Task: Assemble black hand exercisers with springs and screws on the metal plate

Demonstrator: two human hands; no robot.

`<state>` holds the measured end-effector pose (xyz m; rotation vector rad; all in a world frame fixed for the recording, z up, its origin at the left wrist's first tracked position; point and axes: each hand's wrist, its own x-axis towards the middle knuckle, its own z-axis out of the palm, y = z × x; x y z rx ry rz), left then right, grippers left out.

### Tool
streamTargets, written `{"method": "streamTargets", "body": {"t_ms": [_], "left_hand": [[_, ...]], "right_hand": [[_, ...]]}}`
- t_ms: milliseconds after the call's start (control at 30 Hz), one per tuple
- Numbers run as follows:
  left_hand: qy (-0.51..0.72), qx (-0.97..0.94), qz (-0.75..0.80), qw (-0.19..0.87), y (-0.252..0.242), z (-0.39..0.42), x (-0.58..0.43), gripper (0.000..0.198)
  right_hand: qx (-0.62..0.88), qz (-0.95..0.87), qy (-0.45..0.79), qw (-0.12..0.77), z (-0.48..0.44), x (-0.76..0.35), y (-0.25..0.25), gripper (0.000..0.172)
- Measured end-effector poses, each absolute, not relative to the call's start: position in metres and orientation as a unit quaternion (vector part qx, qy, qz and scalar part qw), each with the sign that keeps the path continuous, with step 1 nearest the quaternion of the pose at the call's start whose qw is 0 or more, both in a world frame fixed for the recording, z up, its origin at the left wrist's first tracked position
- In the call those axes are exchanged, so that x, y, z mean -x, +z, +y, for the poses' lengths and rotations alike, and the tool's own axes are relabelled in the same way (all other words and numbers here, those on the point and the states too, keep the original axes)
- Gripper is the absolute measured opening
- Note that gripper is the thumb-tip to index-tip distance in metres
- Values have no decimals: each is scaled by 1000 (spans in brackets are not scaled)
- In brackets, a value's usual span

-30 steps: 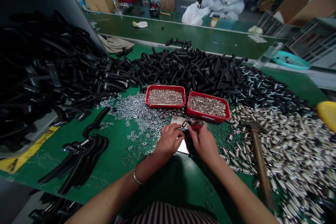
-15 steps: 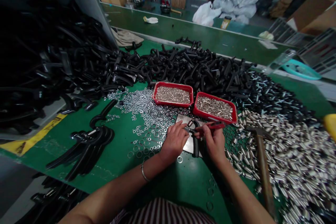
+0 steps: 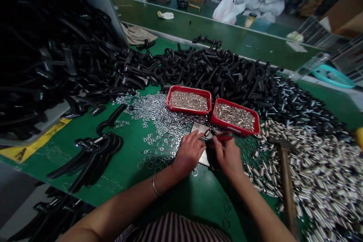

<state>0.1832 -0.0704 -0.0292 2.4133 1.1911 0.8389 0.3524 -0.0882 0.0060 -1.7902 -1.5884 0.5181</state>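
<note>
My left hand (image 3: 188, 152) is closed, its fingertips pinching a black hooked part (image 3: 213, 131) against a small metal plate (image 3: 203, 159). A shiny metal cylinder (image 3: 207, 133) sits in the hook of that part. In my right hand (image 3: 230, 155) is a pair of red-handled pliers (image 3: 225, 135); its tip points left at the black part, though my fingers partly hide it. Small metal rings (image 3: 153, 155) lie scattered left of the plate. Beyond it stand two red trays, one with tiny metal pieces (image 3: 188, 100), the other with small pins (image 3: 235, 116).
Black hooked parts (image 3: 198, 64) are heaped along the back and in a grey bin at left. Several more (image 3: 99, 151) are stacked at front left. Metal cylinders (image 3: 320, 174) pile up at right, beside a hammer (image 3: 287, 185). Black-headed bolts (image 3: 309, 102) lie behind them.
The red pliers have swung and drawn in closer to the black part, with my right hand shifted slightly left. My left hand stays on the part. The view has tilted a little.
</note>
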Motion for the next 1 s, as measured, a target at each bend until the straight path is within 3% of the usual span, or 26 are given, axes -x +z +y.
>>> {"method": "streamTargets", "body": {"t_ms": [133,333,500,567,733,867,1000], "left_hand": [[278,-847,427,151,-30,-71,-185,14],[250,-847,446,144,-35,-70,-190,14],[246,-845,449,156,-30,-70,-186,13],[257,-848,438,154,-22,-68,-184,14],[250,-869,408,125,-3,-54,-192,21],[190,-893,399,81,-3,-43,-203,24],[168,-897,405,51,-7,-41,-204,26]], "right_hand": [[659,-666,209,279,-68,-356,15,24],[603,-617,287,416,-71,-354,10,21],[553,-548,306,548,-85,-361,40,23],[622,-537,247,514,-81,-384,43,25],[757,-583,206,211,-81,-440,18,28],[777,-565,205,190,-102,-452,11,38],[743,-584,249,213,-123,-459,13,35]]}}
